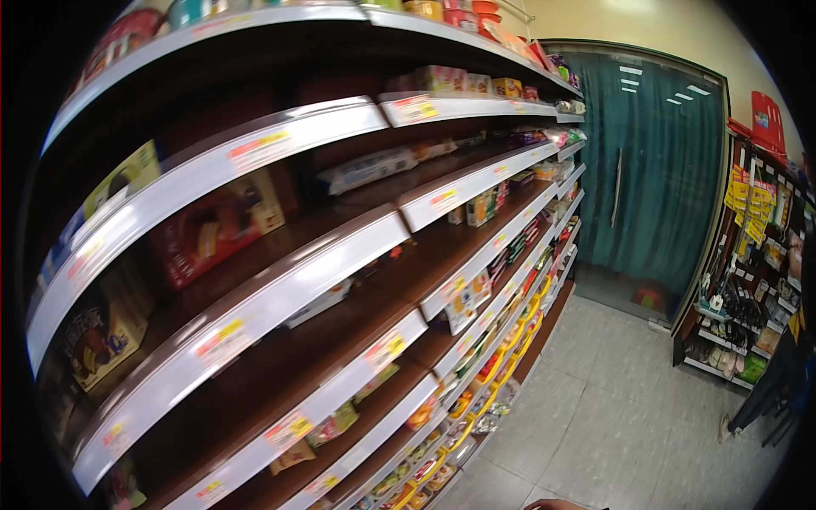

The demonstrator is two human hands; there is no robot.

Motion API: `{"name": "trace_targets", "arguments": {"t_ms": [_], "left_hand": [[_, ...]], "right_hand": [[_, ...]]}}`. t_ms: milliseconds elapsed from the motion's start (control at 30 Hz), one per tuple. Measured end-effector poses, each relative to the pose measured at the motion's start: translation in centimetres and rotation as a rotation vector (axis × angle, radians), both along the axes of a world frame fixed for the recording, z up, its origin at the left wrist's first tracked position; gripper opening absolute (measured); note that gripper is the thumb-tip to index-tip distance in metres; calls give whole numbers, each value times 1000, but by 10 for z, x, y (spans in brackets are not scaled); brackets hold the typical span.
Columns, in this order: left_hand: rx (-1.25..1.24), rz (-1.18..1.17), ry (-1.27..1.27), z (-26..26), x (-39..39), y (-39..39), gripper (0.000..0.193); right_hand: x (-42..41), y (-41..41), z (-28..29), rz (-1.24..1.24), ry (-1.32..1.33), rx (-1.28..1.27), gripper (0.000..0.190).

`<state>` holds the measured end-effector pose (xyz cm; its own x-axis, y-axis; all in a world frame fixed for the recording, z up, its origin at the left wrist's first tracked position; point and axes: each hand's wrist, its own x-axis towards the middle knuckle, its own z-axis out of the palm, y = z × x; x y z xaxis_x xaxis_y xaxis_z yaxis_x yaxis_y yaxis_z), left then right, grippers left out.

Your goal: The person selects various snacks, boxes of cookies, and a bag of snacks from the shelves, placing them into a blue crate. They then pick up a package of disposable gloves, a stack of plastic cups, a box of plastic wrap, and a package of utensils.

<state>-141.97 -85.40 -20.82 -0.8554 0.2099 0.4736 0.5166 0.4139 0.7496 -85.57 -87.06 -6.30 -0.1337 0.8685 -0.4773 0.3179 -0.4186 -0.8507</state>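
At the bottom edge, only a small part of my right hand [556, 504] shows, over the tiled floor and to the right of the lower shelves. Its fingers are cut off by the frame, so whether it holds anything is hidden. My left hand is out of view. Before me runs a dark brown store shelf unit [274, 376] with pale price rails [299, 274]. A red snack box [213, 233] lies on one shelf, and a yellowish box [105, 344] stands lower at the left. A white-and-blue packet [373, 169] lies further along.
Yellow-edged baskets [488, 395] of small packets line the lower far shelves. Grey floor tiles [599, 414] run beside them to a glass door with a green curtain [637, 178]. At right are a rack of hanging goods [746, 293] and a person in dark trousers [768, 382].
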Motion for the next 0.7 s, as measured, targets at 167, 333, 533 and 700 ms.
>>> {"name": "trace_targets", "arguments": {"t_ms": [167, 333, 533, 700], "left_hand": [[79, -338, -97, 56, 209, 78, 33], [-32, -1146, -525, 45, 394, 157, 6], [-146, -1565, -649, 23, 514, 243, 11], [-128, -1652, -739, 4, 596, 321, 11]], "right_hand": [[89, -3, 7, -171, -93, 103, 34], [157, -12, 9, -465, 174, 152, 30], [210, -11, 20, -741, 169, 175, 28], [251, 30, 9, -864, 179, 195, 23]]}}
